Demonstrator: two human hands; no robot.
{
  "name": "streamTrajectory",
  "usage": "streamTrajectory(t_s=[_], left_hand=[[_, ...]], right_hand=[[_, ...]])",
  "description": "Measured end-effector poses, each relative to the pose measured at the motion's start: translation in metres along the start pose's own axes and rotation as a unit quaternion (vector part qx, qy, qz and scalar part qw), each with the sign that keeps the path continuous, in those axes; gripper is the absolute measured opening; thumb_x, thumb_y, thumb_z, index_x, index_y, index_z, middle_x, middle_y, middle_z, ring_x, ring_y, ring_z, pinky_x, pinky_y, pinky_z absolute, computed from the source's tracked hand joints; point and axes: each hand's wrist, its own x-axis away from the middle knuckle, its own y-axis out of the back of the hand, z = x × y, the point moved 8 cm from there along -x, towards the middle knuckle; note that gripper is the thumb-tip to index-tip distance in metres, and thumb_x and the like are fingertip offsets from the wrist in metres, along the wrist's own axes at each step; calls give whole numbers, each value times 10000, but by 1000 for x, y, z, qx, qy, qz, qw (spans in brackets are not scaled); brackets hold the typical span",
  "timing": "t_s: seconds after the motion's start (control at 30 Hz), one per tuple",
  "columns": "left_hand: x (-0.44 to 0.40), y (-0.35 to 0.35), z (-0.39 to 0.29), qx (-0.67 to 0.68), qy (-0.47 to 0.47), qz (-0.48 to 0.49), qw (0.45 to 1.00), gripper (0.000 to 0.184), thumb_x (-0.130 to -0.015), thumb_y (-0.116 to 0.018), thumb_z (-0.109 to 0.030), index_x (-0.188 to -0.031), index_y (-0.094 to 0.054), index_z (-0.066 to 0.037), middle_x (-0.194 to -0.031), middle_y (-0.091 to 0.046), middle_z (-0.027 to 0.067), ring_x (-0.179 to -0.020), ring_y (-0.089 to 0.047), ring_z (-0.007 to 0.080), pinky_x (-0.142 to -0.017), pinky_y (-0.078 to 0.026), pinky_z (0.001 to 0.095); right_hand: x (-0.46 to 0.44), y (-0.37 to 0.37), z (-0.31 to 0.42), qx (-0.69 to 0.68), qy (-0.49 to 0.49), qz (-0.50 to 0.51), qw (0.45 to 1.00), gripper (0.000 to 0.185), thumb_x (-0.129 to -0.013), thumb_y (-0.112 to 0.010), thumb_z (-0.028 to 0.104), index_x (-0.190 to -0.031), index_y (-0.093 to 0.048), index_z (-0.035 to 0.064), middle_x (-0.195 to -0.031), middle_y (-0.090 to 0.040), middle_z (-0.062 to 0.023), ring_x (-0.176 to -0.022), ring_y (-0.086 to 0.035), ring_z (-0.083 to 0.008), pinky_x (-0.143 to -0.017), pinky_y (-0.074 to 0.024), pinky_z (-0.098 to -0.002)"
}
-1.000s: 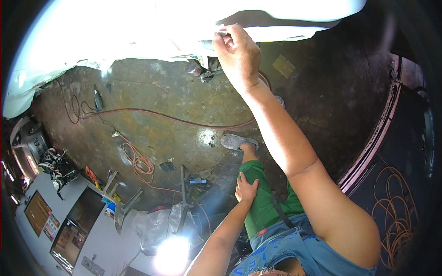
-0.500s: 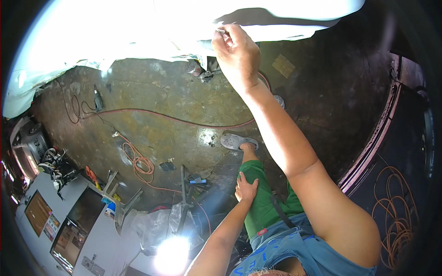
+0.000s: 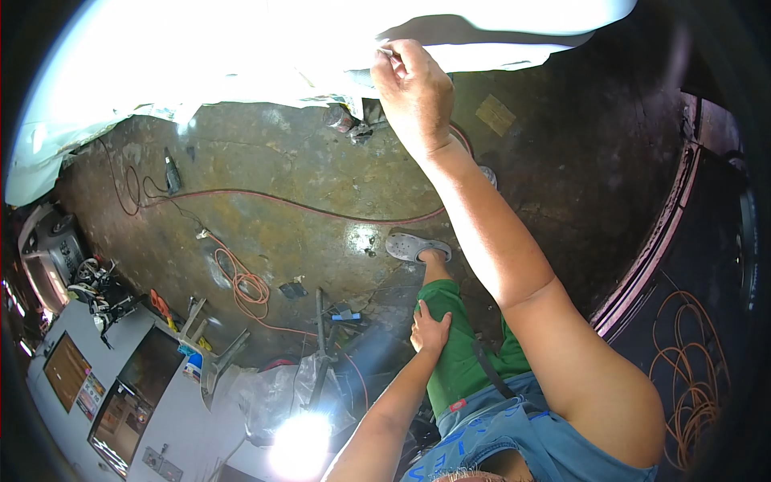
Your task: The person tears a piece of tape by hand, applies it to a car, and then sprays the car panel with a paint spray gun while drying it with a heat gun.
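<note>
- The right hand (image 3: 414, 92) reaches up to the lower edge of a glaring white panel (image 3: 209, 56), its grip pinched between thumb and fingers on a small pale piece (image 3: 385, 53), too small to make out.
- That piece sits at the fingertips, right by the panel; glare hides whether the two touch.
- The left hand (image 3: 430, 328) rests on the leg of the green trousers (image 3: 450, 377), its grip relaxed and bare, fingers a little spread.
- Below the panel, a red hose (image 3: 321, 211) curves across the stained floor (image 3: 321, 165), passing behind the right forearm.
- A grey clog (image 3: 408, 246) is on the foot below the left hand.
- A flat tan piece (image 3: 495, 116) lies on the floor near the right wrist.
</note>
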Motion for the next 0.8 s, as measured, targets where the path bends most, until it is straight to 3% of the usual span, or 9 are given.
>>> streamTrajectory(t_s=[0.8], left_hand=[[0, -2, 0, 2, -3, -7, 1000, 930, -835, -665, -557, -1563, -269, -134, -1465, -460, 184, -1235, -565, 386, -1000, -490, 493]], right_hand=[[3, -1, -1, 10, 5, 2, 1000, 98, -841, -709, 137, -890, -643, 85, -774, -686, -79, -657, -687, -241, -578, -549, -347]])
